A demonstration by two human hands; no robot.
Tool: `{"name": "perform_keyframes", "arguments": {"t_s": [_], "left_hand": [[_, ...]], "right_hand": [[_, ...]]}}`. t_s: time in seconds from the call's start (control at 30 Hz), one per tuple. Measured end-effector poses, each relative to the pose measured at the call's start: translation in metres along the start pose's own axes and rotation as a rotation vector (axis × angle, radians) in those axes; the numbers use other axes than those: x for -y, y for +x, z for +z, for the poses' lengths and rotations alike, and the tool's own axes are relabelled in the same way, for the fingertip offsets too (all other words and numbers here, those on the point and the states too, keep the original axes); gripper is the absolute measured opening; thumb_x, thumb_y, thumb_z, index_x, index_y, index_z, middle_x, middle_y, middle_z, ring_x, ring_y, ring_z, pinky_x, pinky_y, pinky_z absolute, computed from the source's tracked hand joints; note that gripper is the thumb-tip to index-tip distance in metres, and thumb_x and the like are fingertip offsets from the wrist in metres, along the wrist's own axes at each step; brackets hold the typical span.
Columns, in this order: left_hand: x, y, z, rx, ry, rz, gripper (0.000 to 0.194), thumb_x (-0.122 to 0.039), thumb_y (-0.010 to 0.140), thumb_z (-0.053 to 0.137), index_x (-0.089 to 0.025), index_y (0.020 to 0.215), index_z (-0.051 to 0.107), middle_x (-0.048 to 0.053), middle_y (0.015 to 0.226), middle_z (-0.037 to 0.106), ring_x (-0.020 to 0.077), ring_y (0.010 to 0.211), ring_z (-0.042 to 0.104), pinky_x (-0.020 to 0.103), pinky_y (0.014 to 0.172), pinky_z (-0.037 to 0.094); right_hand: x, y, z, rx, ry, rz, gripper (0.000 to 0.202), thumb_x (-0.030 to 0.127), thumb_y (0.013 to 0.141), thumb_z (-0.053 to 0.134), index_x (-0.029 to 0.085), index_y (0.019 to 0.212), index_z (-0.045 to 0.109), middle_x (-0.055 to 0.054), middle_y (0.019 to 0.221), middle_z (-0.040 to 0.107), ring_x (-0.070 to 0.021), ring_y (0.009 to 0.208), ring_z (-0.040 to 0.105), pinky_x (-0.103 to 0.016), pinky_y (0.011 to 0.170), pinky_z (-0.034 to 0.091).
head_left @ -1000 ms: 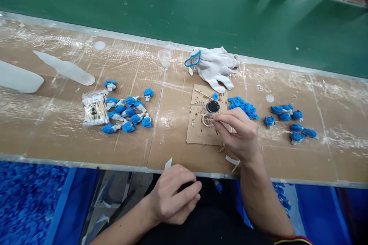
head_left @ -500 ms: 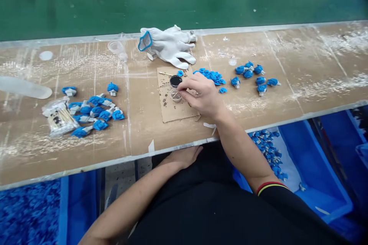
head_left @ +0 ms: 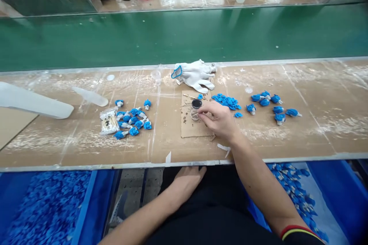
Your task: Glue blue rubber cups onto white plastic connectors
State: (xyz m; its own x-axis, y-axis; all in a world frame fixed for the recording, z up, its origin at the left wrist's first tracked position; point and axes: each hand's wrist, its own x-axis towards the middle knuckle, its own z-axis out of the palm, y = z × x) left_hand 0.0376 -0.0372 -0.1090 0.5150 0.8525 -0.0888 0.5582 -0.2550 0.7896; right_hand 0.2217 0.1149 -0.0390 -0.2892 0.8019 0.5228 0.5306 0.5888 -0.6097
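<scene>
Pale stick (head_left: 195, 114), mostly hidden, pinched in right hand (head_left: 220, 121); left hand (head_left: 187, 182) by table edge (head_left: 129, 166), grip unclear.

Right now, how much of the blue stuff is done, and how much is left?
Maybe done: the right-hand group of blue pieces has grey parts on, but so does the left-hand group, so I can't tell which are finished. In hand: the right hand holds a thin stick at the clear cup. Probably left: the loose blue pile, with no grey parts showing.
</scene>
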Motion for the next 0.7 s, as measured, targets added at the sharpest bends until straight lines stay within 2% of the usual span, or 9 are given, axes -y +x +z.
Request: {"name": "perform_keyframes", "arguments": {"t_s": [0.07,0.13,0.2,0.3,0.37,0.47,0.57,0.7], "left_hand": [[-0.006,-0.023,-0.014,0.058,0.061,0.067,0.029,-0.004,0.090,0.050,-0.020,0.099,0.074,0.015,0.115,0.076,0.0286,0.097,0.077,0.041,0.083,0.065],[-0.015,-0.038,-0.035,0.031,0.096,0.250,0.035,-0.001,0.090,0.049,-0.020,0.110,0.071,0.016,0.114,0.074,0.0246,0.094,0.076,0.034,0.079,0.065],[-0.025,-0.038,-0.059,-0.164,-0.053,0.274,0.034,-0.002,0.091,0.054,-0.022,0.114,0.069,0.012,0.108,0.072,0.0185,0.088,0.075,0.025,0.075,0.063],[-0.033,-0.010,-0.091,-0.493,-0.342,0.125,0.028,-0.005,0.088,0.068,-0.028,0.104,0.071,0.006,0.106,0.074,0.0178,0.095,0.076,0.026,0.083,0.063],[-0.030,0.018,-0.106,-0.596,-0.483,0.067,0.026,-0.007,0.086,0.073,-0.027,0.102,0.075,0.006,0.108,0.077,0.0181,0.095,0.077,0.024,0.079,0.064],[-0.015,0.053,-0.119,-0.675,-0.655,-0.003,0.023,-0.016,0.085,0.078,-0.023,0.107,0.078,0.008,0.103,0.080,0.0185,0.089,0.078,0.023,0.074,0.064],[-0.002,0.072,-0.124,-0.716,-0.803,-0.091,0.036,-0.024,0.085,0.082,-0.021,0.119,0.071,0.006,0.093,0.081,0.0154,0.076,0.078,0.021,0.068,0.063],[0.002,0.079,-0.124,-0.723,-0.925,-0.069,0.029,-0.020,0.079,0.087,-0.021,0.103,0.071,0.007,0.104,0.082,0.0189,0.094,0.080,0.024,0.080,0.065]], "right_hand": [[0.001,0.001,0.000,0.000,0.006,-0.013,0.011,0.014,0.091,0.064,0.023,0.086,0.069,-0.002,0.084,0.076,-0.0190,0.080,0.067,-0.032,0.074,0.051],[0.003,0.001,0.000,-0.008,0.012,-0.015,0.012,0.014,0.091,0.063,0.023,0.086,0.069,-0.002,0.082,0.076,-0.0189,0.079,0.067,-0.032,0.073,0.051],[0.004,0.000,-0.002,-0.022,0.022,-0.006,0.012,0.014,0.092,0.062,0.023,0.088,0.069,-0.002,0.082,0.076,-0.0185,0.078,0.067,-0.032,0.072,0.052],[0.006,-0.001,-0.003,-0.021,0.018,0.016,0.012,0.013,0.093,0.062,0.023,0.092,0.069,-0.002,0.085,0.076,-0.0183,0.078,0.068,-0.033,0.073,0.053],[0.008,0.000,-0.004,-0.014,0.002,0.031,0.013,0.012,0.093,0.063,0.024,0.091,0.069,-0.003,0.085,0.076,-0.0187,0.078,0.068,-0.034,0.072,0.054],[0.009,0.002,-0.005,-0.013,-0.017,0.045,0.013,0.013,0.093,0.063,0.024,0.091,0.069,-0.003,0.084,0.076,-0.0191,0.076,0.069,-0.034,0.070,0.054],[0.010,0.003,-0.006,0.007,-0.010,0.040,0.014,0.012,0.092,0.064,0.024,0.091,0.069,-0.002,0.083,0.077,-0.0184,0.074,0.069,-0.034,0.067,0.055],[0.009,0.000,-0.009,-0.024,0.035,0.073,0.016,0.010,0.090,0.066,0.025,0.091,0.070,-0.001,0.081,0.076,-0.0181,0.073,0.069,-0.034,0.066,0.055]]}}
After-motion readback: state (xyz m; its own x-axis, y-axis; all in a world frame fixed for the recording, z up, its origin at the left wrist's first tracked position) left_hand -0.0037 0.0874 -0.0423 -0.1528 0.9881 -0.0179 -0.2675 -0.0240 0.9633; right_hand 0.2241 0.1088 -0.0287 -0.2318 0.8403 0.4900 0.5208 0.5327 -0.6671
